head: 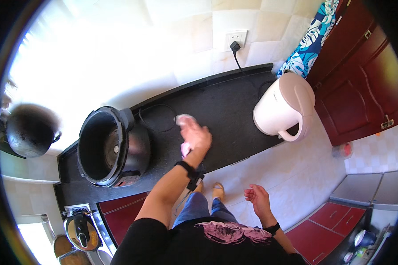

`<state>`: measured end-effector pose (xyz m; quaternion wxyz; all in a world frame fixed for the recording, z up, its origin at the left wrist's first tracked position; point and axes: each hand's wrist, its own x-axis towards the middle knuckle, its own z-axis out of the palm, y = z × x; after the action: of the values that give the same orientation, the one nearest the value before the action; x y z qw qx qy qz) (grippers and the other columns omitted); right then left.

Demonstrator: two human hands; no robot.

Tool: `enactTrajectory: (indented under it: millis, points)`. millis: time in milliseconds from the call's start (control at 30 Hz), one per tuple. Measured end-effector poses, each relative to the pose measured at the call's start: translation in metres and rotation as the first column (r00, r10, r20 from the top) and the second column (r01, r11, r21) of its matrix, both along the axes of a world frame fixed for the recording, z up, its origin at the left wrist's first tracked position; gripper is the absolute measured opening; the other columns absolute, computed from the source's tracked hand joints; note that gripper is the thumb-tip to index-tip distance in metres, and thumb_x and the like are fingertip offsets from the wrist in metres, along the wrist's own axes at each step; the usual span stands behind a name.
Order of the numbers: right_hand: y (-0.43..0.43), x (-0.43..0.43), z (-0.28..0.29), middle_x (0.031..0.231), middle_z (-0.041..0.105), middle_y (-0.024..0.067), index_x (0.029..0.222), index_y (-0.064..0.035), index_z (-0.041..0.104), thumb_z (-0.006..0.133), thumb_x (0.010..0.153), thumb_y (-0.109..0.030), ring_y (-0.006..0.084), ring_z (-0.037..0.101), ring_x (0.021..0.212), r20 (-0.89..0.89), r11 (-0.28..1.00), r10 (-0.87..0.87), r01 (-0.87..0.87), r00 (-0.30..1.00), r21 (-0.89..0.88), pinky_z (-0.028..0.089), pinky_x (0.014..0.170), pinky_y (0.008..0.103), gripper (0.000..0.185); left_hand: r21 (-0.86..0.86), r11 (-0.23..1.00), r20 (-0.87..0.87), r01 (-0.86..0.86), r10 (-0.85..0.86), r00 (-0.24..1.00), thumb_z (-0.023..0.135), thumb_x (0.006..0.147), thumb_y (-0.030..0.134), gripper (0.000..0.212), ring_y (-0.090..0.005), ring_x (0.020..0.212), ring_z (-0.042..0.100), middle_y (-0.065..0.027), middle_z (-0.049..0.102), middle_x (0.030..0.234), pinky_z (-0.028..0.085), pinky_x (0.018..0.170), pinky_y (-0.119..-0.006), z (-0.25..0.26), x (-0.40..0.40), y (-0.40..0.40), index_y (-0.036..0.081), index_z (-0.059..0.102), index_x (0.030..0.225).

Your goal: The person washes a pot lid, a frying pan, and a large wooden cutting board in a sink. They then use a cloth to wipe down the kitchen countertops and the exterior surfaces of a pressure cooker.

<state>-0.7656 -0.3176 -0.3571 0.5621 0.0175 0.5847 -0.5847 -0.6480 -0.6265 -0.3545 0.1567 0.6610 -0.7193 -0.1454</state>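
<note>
My left hand, blurred, is over the dark stone countertop. Pink and white cloth shows beside its palm and at its fingertips, so the hand is closed on it. To its left stands an electric pressure cooker body, lidless, its pot cavity facing up. Right of the hand is a white electric kettle with a pinkish lid. My right hand hangs over the floor before my body, fingers slightly curled, holding nothing visible.
A black plug sits in the wall socket, its cord running behind the kettle. A dark wok is at the far left. The cooker's lid lies by the sink at lower left. Red cabinets stand at right; a patterned cloth hangs beside them.
</note>
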Motion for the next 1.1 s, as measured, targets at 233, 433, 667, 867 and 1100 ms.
enactTrajectory:
  millis: [233,433,667,867,1100]
  points:
    - [-0.010,-0.019,0.000,0.087,0.066,0.0117,0.107,-0.0038,0.056,0.054,0.094,-0.026,0.0177,0.063,0.074,-0.020,0.995,-0.003,0.005,1.000,0.100,0.051,0.065,0.0287,0.026,-0.157,0.650,-0.278,0.743,-0.751,0.599,0.060,0.080,0.017,0.057,-0.0358,0.128,0.036,-0.0174,0.042,0.135,0.026,0.106,-0.051,-0.011,-0.091,0.105,0.001,0.041,0.132]
    - [-0.037,-0.037,0.000,0.088,0.066,0.0118,0.106,-0.0036,0.056,0.053,0.094,-0.024,0.0178,0.063,0.074,-0.037,0.994,-0.044,0.048,0.998,0.102,0.051,0.065,0.0287,0.024,-0.155,0.819,0.187,0.553,-0.525,0.830,0.053,0.082,0.013,0.041,-0.0379,0.124,0.039,-0.0203,0.054,0.116,0.028,0.102,-0.054,0.017,-0.003,-0.013,-0.002,0.049,0.120]
    - [-0.053,-0.060,0.008,0.087,0.066,0.0122,0.106,-0.0031,0.056,0.053,0.094,-0.023,0.0183,0.064,0.074,-0.045,0.990,-0.107,0.111,0.993,0.088,0.052,0.065,0.0289,0.023,-0.410,0.908,-0.014,-0.088,0.090,0.996,0.055,0.078,0.011,0.053,-0.0460,0.119,0.038,-0.0279,0.040,0.129,0.030,0.101,-0.052,-0.028,-0.011,-0.117,-0.009,0.038,0.124]
    - [-0.041,-0.099,-0.004,0.086,0.066,0.0133,0.105,-0.0032,0.056,0.055,0.092,-0.021,0.0208,0.063,0.073,-0.032,0.990,-0.027,0.032,0.999,0.134,0.052,0.065,0.0316,0.022,-0.239,0.884,-0.097,0.401,-0.433,0.896,0.055,0.080,0.013,0.049,-0.0375,0.128,0.035,-0.0219,0.041,0.134,0.027,0.106,-0.047,-0.014,-0.139,-0.098,0.001,0.044,0.127]
    - [-0.031,-0.175,-0.016,0.086,0.066,0.0108,0.105,-0.0038,0.055,0.057,0.092,-0.023,0.0171,0.063,0.072,-0.089,0.978,0.187,-0.177,0.978,0.108,0.051,0.065,0.0284,0.023,-0.203,0.705,-0.010,0.680,-0.696,0.718,0.050,0.085,0.013,0.040,-0.0341,0.132,0.035,-0.0154,0.043,0.137,0.026,0.109,-0.050,-0.021,-0.134,-0.035,0.008,0.050,0.125]
